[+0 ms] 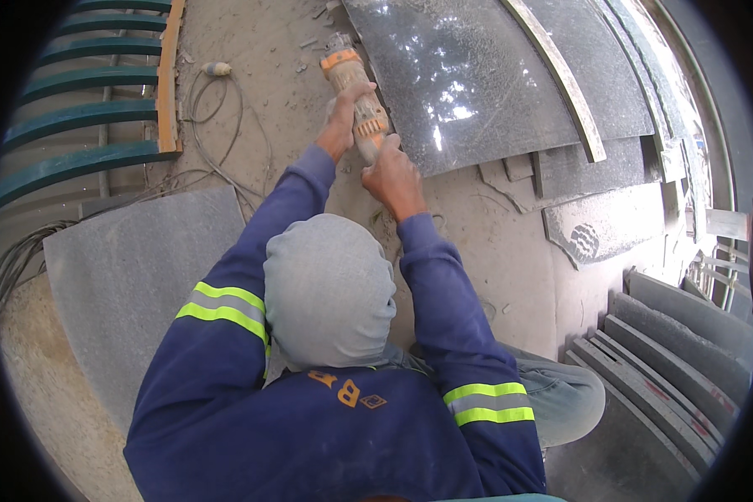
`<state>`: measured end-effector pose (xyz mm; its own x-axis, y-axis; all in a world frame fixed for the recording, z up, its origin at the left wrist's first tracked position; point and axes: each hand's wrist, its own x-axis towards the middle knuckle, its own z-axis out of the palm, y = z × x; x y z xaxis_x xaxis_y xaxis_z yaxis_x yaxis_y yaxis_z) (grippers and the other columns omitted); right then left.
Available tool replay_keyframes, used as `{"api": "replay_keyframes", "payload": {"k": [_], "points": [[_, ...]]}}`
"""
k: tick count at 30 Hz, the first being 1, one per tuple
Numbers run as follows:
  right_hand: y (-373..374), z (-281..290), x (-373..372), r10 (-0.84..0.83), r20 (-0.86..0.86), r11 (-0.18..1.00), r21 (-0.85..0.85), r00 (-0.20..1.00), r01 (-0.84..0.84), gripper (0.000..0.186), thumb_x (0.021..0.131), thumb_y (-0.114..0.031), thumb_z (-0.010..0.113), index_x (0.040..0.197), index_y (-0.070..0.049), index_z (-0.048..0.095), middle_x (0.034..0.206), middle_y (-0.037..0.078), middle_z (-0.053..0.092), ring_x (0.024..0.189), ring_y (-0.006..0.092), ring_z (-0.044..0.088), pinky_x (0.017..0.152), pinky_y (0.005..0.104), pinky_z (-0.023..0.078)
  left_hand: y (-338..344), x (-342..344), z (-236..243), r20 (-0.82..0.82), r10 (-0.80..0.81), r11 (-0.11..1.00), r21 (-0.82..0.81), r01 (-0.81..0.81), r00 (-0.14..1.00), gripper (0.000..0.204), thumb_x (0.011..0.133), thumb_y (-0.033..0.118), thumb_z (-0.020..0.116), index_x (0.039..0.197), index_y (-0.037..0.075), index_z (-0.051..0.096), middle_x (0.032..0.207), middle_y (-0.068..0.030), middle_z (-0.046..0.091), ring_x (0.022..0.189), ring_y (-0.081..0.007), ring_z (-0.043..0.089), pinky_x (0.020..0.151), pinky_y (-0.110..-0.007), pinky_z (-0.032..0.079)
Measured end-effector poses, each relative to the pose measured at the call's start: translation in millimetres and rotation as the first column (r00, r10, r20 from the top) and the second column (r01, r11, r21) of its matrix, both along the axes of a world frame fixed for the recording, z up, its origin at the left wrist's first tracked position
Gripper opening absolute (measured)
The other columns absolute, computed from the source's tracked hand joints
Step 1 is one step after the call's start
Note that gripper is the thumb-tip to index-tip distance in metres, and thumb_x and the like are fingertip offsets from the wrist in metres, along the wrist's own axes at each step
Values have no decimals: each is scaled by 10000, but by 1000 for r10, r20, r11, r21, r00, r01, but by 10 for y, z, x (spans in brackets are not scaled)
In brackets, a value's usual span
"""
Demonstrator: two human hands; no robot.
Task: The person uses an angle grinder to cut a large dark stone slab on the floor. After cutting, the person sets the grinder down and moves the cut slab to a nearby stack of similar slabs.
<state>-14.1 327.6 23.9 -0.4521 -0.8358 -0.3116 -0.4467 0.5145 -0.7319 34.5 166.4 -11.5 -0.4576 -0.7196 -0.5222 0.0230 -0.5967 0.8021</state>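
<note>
My left hand (343,113) wraps round the body of a dusty grey-and-orange power tool (361,102), held lengthwise away from me. My right hand (389,171) grips its rear end, nearer to me. The tool's head lies beside the left edge of a polished dark grey stone slab (473,92); I cannot tell whether they touch. A rounded grey fabric-covered shape (326,289) fills the space between my blue-sleeved forearms.
Teal curved bars (92,109) stand at upper left, near a coiled cable and connector (216,69). A grey sheet (134,276) lies at left. More slabs and a long strip (560,75) are at right, with several stacked pieces (661,360) at lower right.
</note>
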Motion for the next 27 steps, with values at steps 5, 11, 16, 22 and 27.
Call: {"api": "replay_keyframes", "payload": {"k": [5, 11, 16, 22, 27], "points": [[70, 37, 20, 7, -14, 1000, 23, 1000, -6, 382, 814, -113, 671, 1075, 41, 437, 952, 370, 678, 946, 507, 686, 851, 559, 543, 91, 10, 36, 9, 12, 1000, 12, -13, 1000, 399, 817, 282, 730, 1081, 30, 567, 843, -105, 613, 655, -243, 664, 592, -400, 597], [52, 8, -6, 3, -33, 1000, 10, 999, -2, 354, 818, -94, 656, 1071, 31, 442, 948, 351, 687, 937, 494, 695, 835, 554, 549, 76, -10, 47, -10, -6, 1000, 24, 6, 1000, 393, 820, 287, 729, 1085, 43, 571, 840, -96, 606, 680, -234, 659, 614, -399, 595], [81, 30, 22, 4, -29, 1000, 6, 1000, -3, 336, 817, -86, 644, 1059, 27, 442, 944, 349, 688, 927, 497, 695, 829, 555, 552, 86, 14, -8, 10, 14, 1000, -5, -14, 1000, 377, 824, 282, 723, 1079, 46, 576, 839, -90, 609, 679, -231, 658, 609, -396, 590], [98, 10, 27, 3, -45, 1000, 11, 999, -3, 339, 815, -94, 646, 1057, 29, 443, 926, 348, 688, 915, 496, 696, 824, 559, 555, 112, 16, 2, 5, 3, 1000, 14, -3, 1000, 377, 823, 284, 725, 1073, 44, 575, 842, -93, 613, 672, -236, 661, 602, -396, 590], [187, 16, 74, -3, -39, 1000, 8, 999, 3, 339, 821, -104, 646, 1057, 32, 444, 918, 346, 688, 911, 499, 695, 830, 560, 555, 192, 73, -1, 10, -7, 1000, 20, 7, 1000, 383, 825, 284, 726, 1069, 34, 571, 847, -104, 614, 656, -244, 662, 590, -399, 591]]}}
